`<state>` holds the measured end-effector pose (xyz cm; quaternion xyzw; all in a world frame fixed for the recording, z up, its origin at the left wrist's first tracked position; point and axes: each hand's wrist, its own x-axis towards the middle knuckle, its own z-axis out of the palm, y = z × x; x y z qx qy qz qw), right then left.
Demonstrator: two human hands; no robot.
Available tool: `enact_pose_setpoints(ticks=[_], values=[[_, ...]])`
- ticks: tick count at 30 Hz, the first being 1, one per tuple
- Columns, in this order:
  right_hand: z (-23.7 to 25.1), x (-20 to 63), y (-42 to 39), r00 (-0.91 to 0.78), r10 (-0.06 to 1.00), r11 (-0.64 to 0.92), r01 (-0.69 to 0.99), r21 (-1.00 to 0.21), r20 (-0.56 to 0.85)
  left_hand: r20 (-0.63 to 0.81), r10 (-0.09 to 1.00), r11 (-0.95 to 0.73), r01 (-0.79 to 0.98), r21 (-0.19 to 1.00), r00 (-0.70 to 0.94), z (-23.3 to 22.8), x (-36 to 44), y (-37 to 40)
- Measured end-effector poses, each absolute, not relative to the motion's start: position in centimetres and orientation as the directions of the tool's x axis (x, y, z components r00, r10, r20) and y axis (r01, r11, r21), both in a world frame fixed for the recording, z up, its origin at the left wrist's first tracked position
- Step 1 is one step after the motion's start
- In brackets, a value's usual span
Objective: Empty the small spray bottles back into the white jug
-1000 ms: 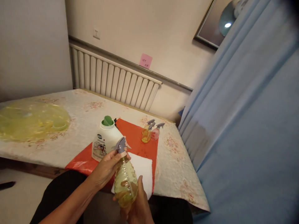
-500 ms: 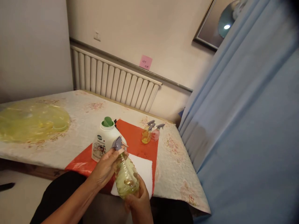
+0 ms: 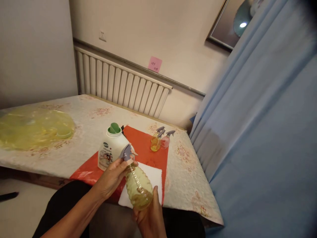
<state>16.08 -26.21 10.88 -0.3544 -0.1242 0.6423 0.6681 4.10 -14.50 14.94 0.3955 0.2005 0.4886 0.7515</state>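
Observation:
A tilted spray bottle [image 3: 138, 185] of clear yellowish plastic with a grey trigger head is in both my hands, above my lap. My left hand [image 3: 115, 175] is closed around its neck, just under the head. Lower down, my right hand [image 3: 151, 210] grips the base from below and the right side. Some liquid shows in the bottom of the bottle. Right behind it a white jug [image 3: 111, 148] stands upright on a red sheet [image 3: 142, 142], a green scoop or cup [image 3: 114, 128] in its mouth. Under the bottle lies a folded white cloth [image 3: 156, 177].
Several smaller spray bottles, orange and pink [image 3: 165, 141], stand at the back right of the red sheet. A yellow transparent plastic bag [image 3: 34, 129] lies on the left of the floral-covered bed [image 3: 86, 129]. A radiator [image 3: 119, 79] runs behind; a blue curtain [image 3: 260, 132] hangs at right.
The bottle's lower end has swung slightly to the right, and my right hand has shifted with it, its thumb now along the bottle's right side. My left hand keeps its hold on the neck.

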Motion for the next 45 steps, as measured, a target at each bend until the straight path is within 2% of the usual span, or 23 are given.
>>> enact_pose_setpoints(ticks=[3,6,13,16,20,22,25,29,33,36,39,41,45], values=[[10.0,16.5,-26.2,0.262,0.923,-0.017,-0.703,-0.711,-0.281,0.071,0.911,0.195,-0.575,0.795,0.407,14.6,4.5,-14.7],[9.6,16.8,-26.3,0.329,0.892,-0.02,-0.656,-0.754,-0.309,0.046,0.917,0.206,-0.571,0.795,0.396,14.3,4.9,-14.8],[10.0,17.0,-26.5,0.271,0.935,-0.012,-0.618,-0.786,-0.227,0.03,0.926,0.217,-0.597,0.772,0.376,14.4,4.9,-14.6],[10.3,16.9,-26.9,0.176,0.969,-0.007,-0.677,-0.736,-0.171,0.049,0.917,0.211,-0.585,0.783,0.397,14.7,4.6,-14.6],[10.2,16.6,-26.8,-0.041,0.954,-0.219,-0.769,-0.601,-0.296,0.062,0.894,0.228,-0.571,0.788,0.443,14.8,4.3,-14.6],[10.1,16.4,-26.6,-0.079,0.939,-0.268,-0.778,-0.568,-0.335,0.071,0.893,0.225,-0.577,0.785,0.444,14.8,4.3,-14.6],[10.0,16.3,-26.2,0.05,0.937,-0.168,-0.802,-0.573,-0.346,0.06,0.912,0.206,-0.579,0.789,0.406,14.5,4.5,-14.6],[9.6,16.5,-26.0,0.287,0.896,-0.024,-0.729,-0.684,-0.337,0.02,0.936,0.198,-0.573,0.796,0.35,14.2,5.2,-14.8],[9.3,16.8,-26.3,0.351,0.896,0.005,-0.619,-0.785,-0.271,0.003,0.946,0.198,-0.585,0.786,0.325,14.0,5.4,-14.9],[9.6,17.1,-26.6,0.318,0.926,0.016,-0.568,-0.823,-0.202,-0.007,0.945,0.211,-0.592,0.778,0.328,13.9,5.1,-14.9],[10.1,17.3,-26.9,0.245,0.957,0.021,-0.601,-0.799,-0.159,-0.004,0.935,0.228,-0.593,0.773,0.354,13.8,4.7,-14.7],[10.2,17.2,-26.9,0.165,0.97,-0.024,-0.666,-0.746,-0.179,0.016,0.926,0.23,-0.598,0.768,0.376,13.9,4.5,-14.7],[9.5,16.6,-26.5,-0.014,0.951,-0.214,-0.75,-0.626,-0.309,0.053,0.911,0.225,-0.6,0.767,0.409,14.3,4.4,-14.8]])
